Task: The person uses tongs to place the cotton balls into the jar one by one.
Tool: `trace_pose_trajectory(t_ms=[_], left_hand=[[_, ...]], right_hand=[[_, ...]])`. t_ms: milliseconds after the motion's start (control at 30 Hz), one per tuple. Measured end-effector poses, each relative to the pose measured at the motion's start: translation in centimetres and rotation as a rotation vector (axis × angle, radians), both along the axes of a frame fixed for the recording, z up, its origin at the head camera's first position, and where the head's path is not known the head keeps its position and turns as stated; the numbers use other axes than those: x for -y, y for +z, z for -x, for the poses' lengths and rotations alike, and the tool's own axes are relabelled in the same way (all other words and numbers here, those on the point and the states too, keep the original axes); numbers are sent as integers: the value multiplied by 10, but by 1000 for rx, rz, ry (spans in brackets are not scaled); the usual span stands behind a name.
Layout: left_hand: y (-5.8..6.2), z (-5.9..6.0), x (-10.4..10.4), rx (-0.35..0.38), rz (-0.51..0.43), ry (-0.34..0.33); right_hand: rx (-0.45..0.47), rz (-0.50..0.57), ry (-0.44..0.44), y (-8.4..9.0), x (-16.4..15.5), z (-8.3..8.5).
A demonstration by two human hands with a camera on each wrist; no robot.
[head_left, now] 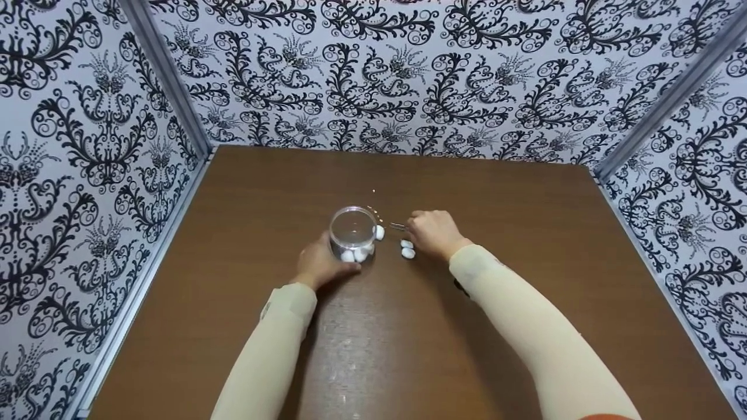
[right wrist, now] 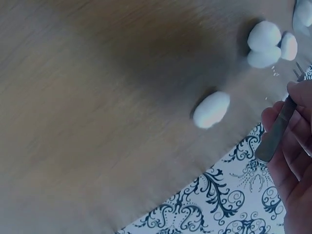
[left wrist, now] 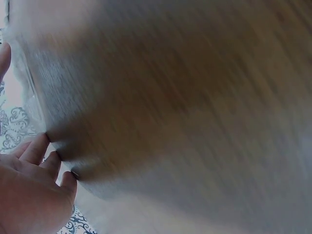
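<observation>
My left hand grips the side of a clear jar standing on the table. Several white cotton balls lie inside it. In the left wrist view the fingertips are down by the tabletop, and the jar's clear wall shows between thumb and fingers. To the right of the jar, my right hand holds a metal fork by its handle, tines pointing toward the jar. Loose cotton balls lie near the fork, one close beside the jar.
Tiny pale bits are scattered just beyond the jar. Another cotton ball lies apart from the others in the right wrist view. Patterned walls enclose the brown wooden table at the back and both sides.
</observation>
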State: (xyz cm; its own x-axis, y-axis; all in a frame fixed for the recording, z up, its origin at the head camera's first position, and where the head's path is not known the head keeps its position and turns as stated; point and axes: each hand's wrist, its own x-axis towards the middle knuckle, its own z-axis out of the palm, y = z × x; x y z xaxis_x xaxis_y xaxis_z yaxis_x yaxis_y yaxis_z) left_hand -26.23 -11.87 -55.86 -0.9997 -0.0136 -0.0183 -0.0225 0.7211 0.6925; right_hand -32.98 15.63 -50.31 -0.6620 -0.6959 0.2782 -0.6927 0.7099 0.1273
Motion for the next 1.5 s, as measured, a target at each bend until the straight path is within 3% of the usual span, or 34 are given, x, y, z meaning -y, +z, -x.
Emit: trace_pose_trajectory(t_ms=[467, 833, 1233, 1500], left_hand=[[6, -4, -1, -23, 41, 1], [2, -1, -2, -23, 25, -10], [1, -1, 0, -6, 30, -11], [1, -2, 1, -9, 48, -7]], right_hand=[[68, -30, 10, -10, 11, 3], [-40, 5, 44, -9, 3, 1], [-82, 48, 43, 6, -23, -8], [-141, 106, 66, 31, -38, -15]])
